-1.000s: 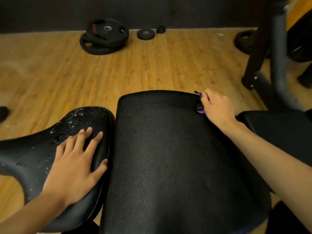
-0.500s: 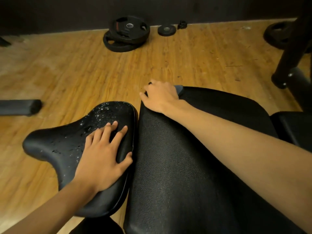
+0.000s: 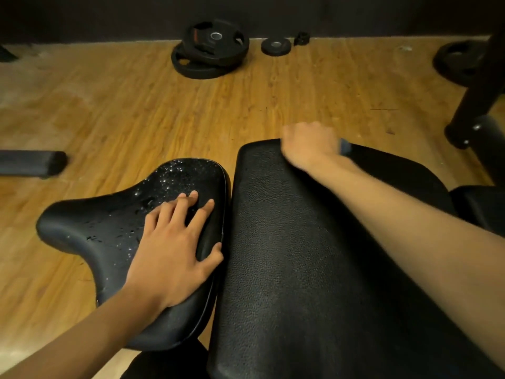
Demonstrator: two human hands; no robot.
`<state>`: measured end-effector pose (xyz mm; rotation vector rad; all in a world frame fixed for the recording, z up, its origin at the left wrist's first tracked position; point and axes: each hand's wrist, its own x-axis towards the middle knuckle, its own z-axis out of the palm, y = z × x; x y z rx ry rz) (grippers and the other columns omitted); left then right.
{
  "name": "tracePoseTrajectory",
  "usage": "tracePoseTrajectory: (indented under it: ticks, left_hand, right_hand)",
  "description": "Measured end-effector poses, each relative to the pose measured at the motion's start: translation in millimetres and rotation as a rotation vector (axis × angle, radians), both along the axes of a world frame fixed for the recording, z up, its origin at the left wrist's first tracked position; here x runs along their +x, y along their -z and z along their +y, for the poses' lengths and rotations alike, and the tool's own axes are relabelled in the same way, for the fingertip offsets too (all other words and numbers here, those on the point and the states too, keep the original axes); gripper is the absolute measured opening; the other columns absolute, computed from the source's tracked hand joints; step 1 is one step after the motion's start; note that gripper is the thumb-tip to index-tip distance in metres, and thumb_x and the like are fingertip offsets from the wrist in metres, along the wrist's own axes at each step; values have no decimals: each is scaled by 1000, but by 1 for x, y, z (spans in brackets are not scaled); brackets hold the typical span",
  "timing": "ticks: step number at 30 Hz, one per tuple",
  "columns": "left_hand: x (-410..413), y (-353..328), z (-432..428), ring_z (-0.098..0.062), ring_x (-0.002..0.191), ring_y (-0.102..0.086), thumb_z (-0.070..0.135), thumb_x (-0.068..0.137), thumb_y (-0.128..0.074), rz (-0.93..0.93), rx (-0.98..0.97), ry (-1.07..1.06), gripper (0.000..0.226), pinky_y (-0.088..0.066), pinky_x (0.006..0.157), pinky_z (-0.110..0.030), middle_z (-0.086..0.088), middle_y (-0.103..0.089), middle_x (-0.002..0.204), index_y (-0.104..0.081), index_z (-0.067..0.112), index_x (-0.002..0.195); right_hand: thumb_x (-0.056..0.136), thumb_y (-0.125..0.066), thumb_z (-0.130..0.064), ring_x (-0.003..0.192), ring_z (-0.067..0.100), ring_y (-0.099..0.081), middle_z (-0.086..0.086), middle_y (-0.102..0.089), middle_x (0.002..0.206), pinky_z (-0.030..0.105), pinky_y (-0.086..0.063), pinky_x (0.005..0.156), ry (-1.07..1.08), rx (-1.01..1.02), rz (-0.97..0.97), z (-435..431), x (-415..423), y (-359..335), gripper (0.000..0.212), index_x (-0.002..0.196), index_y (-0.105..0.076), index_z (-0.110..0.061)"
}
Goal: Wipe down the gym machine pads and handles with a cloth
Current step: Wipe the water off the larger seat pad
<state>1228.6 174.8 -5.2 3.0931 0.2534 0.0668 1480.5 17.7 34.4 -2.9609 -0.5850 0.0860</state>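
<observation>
R grip (image 3: 310, 144): blurred, fingers curled over far edge of long pad (image 3: 287, 255), clamped on cloth (image 3: 345, 147), of which only a blue-grey scrap is seen beside the wrist; placed there prob. to wipe the rim. L grip (image 3: 175, 242): fingers apart, laid flat on seat pad (image 3: 103, 228), nothing held, prob. as a brace; droplets (image 3: 175, 173) not yet wiped. Vs 0.5 s ago: R grip shifted rightward along far edge; L grip unmoved.

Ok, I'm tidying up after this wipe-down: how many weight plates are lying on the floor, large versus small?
Large plates: 3 (top plate stacked on bottom plate, far-right plate partly hidden)
Small plate: 1
Total: 4
The tiny dark piece beside it is unclear, not counted.
</observation>
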Motion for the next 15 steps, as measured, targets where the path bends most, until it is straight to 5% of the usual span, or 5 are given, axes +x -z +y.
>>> tracePoseTrajectory:
  ticks: [4,8,13,15]
  left_hand:
    - [0,1,0,-34,143,-41,61,89,-46,5,7,2,76,-31,113,-50,-13,-47,153,-51,18,151]
    - [1,1,1,-34,143,-42,61,90,-46,-6,0,7,76,-31,113,-50,-13,-47,153,-51,18,151]
    - [1,3,2,-35,143,-42,61,90,-46,-10,6,5,75,-31,114,-51,-14,-47,153,-51,18,151]
    - [1,2,1,-35,142,-43,61,90,-46,-12,17,4,75,-29,114,-49,-15,-48,153,-51,18,151]
  right_hand:
    - [108,-35,-27,107,28,-63,4,-68,117,35,-33,76,-373,43,-43,74,-28,17,32,126,-61,-22]
    - [107,-40,-42,103,24,-62,-2,-61,100,31,-37,63,-382,178,-89,32,-13,21,37,119,-71,-26]
    - [104,-29,-62,110,31,-62,7,-65,116,46,-43,91,-251,47,-131,29,-13,26,53,129,-65,-31]
    - [106,-25,-58,111,31,-63,5,-66,121,44,-43,86,-306,23,-102,64,-21,27,52,134,-63,-35]
